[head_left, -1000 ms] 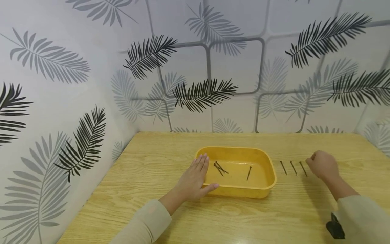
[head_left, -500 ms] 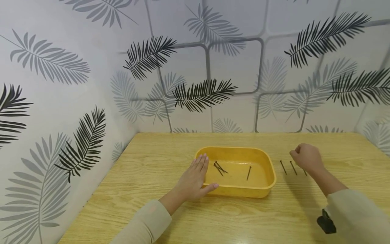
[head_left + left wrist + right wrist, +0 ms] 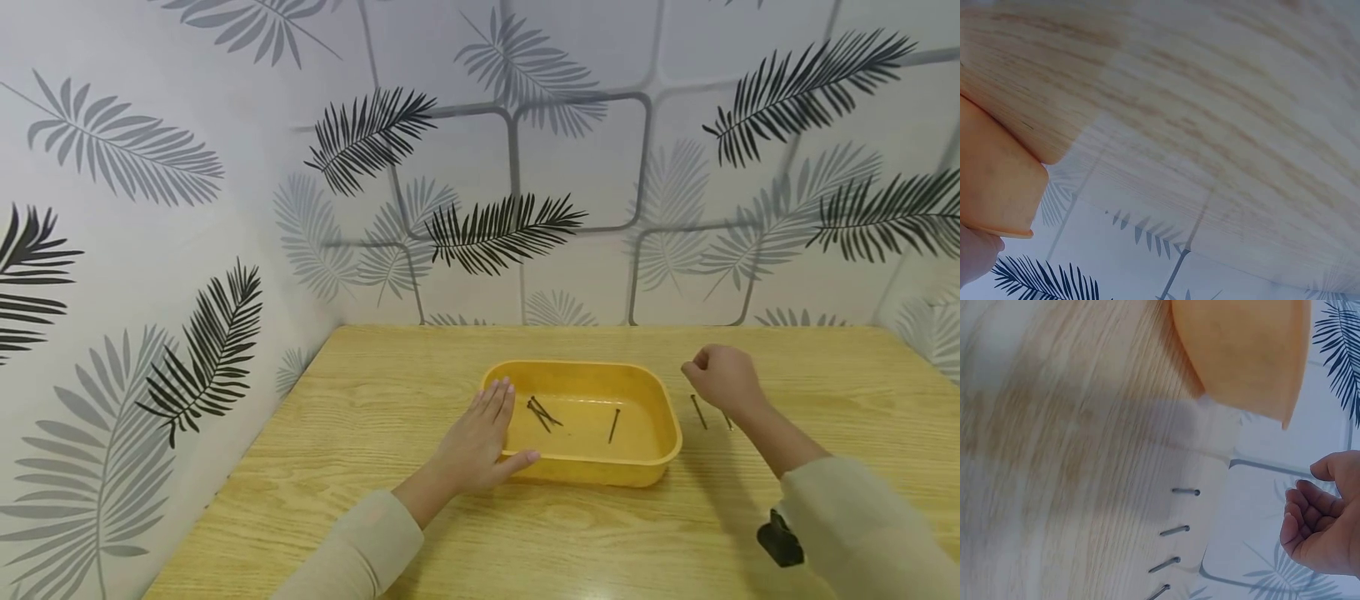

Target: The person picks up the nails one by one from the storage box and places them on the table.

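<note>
A yellow plastic tray [image 3: 600,470] sits on the wooden table, with several dark nails inside, one nail [image 3: 614,426] lying apart from the others. My left hand [image 3: 476,446] rests on its left end, fingers straight over the rim, thumb along the near side. Right of the tray, dark nails lie in a row; the nearest nail [image 3: 699,412] shows fully, another [image 3: 727,420] is partly covered by my arm. My right hand [image 3: 726,379] hovers above the row. In the right wrist view its fingers [image 3: 1297,515] curl loosely, thumb apart, with nothing between them.
The wooden table [image 3: 360,400] meets a leaf-patterned wall [image 3: 465,292] at the back and left. In the right wrist view several nails are lined up, among them a nail [image 3: 1165,565] near the lower edge. A dark object [image 3: 780,540] hangs by the right sleeve.
My right hand has moved left and slightly farther away, from beside the rightmost nail toward the tray. My left hand, the tray and the nails have stayed in place.
</note>
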`<state>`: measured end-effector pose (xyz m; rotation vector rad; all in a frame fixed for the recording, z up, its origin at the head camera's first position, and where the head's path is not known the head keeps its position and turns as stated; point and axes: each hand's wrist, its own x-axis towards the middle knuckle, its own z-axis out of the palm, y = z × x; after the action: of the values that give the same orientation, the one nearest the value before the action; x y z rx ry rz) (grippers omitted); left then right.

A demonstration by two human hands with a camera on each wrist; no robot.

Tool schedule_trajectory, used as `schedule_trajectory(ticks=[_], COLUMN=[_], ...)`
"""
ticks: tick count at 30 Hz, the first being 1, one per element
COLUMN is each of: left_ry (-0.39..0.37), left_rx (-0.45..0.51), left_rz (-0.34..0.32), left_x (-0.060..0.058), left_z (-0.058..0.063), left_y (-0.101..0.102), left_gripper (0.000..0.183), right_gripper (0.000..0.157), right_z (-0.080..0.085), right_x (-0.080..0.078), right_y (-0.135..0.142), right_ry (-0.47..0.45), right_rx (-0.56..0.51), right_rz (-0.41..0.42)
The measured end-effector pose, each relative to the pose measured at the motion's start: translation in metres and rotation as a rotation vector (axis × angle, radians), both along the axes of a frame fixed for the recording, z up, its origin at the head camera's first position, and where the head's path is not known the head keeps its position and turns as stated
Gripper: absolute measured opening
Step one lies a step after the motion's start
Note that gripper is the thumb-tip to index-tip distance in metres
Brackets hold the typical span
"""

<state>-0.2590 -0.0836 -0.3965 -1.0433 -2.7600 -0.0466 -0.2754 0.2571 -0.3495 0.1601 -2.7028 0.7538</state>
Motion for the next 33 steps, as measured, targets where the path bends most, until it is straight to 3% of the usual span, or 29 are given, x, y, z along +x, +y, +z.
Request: schedule_trajectory(ticks=[21,33], left_ry=[-0.008,0.016], left_rx=[0.002,-0.012], left_rz=[0.007,0.006], left_x=[0.000,-0.001], left_z=[0.001,0.001], left_y=[0.001,0.001], left_gripper=[0.109,0.110], right_gripper=[0.020,0.019], right_z=[0.006,0.002], right_x=[-0.009,-0.014], right_y=[-0.050,-0.080], right_ry=[-0.049,-0.089], right_rx=[-0.024,-0.050], right_rz=[0.065,0.179])
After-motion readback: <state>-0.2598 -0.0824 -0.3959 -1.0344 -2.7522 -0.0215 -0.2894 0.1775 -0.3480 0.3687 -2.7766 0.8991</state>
